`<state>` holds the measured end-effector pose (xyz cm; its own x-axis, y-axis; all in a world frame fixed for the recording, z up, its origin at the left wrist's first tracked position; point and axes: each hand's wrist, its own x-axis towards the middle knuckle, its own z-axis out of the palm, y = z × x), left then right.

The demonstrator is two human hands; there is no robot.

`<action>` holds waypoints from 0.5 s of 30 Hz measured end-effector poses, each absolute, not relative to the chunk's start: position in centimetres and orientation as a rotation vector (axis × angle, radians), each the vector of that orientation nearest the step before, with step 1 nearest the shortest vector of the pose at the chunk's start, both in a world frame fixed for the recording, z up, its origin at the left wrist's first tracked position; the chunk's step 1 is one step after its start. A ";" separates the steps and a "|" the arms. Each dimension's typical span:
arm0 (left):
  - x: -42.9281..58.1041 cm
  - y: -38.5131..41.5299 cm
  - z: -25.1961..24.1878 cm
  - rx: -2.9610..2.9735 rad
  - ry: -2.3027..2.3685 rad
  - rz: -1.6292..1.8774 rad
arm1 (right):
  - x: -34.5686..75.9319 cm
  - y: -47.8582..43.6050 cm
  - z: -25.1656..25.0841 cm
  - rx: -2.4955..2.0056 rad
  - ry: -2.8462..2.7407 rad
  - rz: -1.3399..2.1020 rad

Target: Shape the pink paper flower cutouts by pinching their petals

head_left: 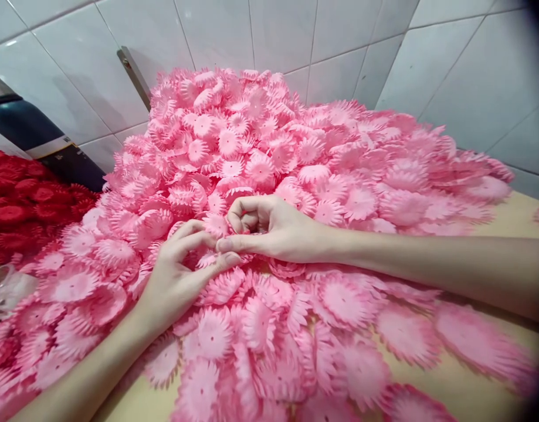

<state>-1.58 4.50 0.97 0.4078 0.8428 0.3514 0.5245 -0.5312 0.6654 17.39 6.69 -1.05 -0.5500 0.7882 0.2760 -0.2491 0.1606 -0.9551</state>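
My left hand [183, 266] and my right hand [269, 228] meet over a big heap of pink flower discs [260, 167], thin rounds with fringed edges and many with a small hole in the centre. A pink flower disc [216, 224] shows at the fingertips where both hands come together, partly covered by them. The left fingers are bent, with the thumb stretched towards the right thumb. My right hand is closed, its index finger curled above the thumb. How much of the disc each hand grips is partly hidden.
Loose discs spread over the pale yellow tabletop [526, 220]. Left of the heap lie red flower discs [27, 205], with a dark blue bottle-like container [49, 138] leaning behind them. Clear plastic [9, 287] sits at the left edge. A white tiled wall [278, 29] bounds the back.
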 end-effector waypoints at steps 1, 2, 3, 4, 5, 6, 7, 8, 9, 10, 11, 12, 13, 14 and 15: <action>-1.6 4.5 0.9 2.201 1.165 0.940 | 17.4 6.7 -1.1 -0.530 -1.597 1.518; -1.6 4.5 0.9 2.188 1.160 0.945 | 17.4 6.7 -1.1 -0.535 -1.612 1.501; -1.6 4.5 0.9 2.182 1.154 0.944 | 17.4 6.7 -1.1 -0.542 -1.622 1.485; -1.6 4.5 0.8 2.184 1.151 0.940 | 17.4 6.7 -1.1 -0.547 -1.628 1.476; -1.6 4.4 0.8 2.195 1.152 0.935 | 17.4 6.7 -1.0 -0.549 -1.633 1.476; -1.6 4.4 0.8 2.209 1.153 0.926 | 17.4 6.7 -1.0 -0.551 -1.634 1.480; -1.6 4.3 0.8 2.218 1.153 0.921 | 17.4 6.7 -1.0 -0.551 -1.637 1.486; -1.6 4.3 0.9 2.216 1.153 0.924 | 17.4 6.7 -0.9 -0.550 -1.638 1.491; -1.7 4.3 0.8 2.196 1.150 0.929 | 17.4 6.7 -0.9 -0.552 -1.636 1.492; -1.7 4.3 0.8 2.167 1.146 0.942 | 17.4 6.7 -0.9 -0.558 -1.632 1.490; -1.8 4.4 0.7 2.135 1.144 0.960 | 17.5 6.8 -0.9 -0.566 -1.625 1.487; -1.8 4.4 0.6 2.105 1.147 0.979 | 17.5 6.8 -0.9 -0.577 -1.614 1.484; -1.9 4.5 0.5 2.080 1.153 0.999 | 17.5 6.8 -0.9 -0.592 -1.603 1.480; -2.0 4.5 0.4 2.061 1.162 1.018 | 17.4 6.9 -0.9 -0.603 -1.594 1.476; -2.1 4.5 0.3 2.046 1.178 1.030 | 17.4 6.9 -1.0 -0.608 -1.586 1.472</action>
<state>-2.07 4.54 0.33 0.3194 0.8844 0.3403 0.4559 -0.4583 0.7630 17.43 6.89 -0.95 -0.5077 0.8209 0.2616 -0.1999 0.1831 -0.9626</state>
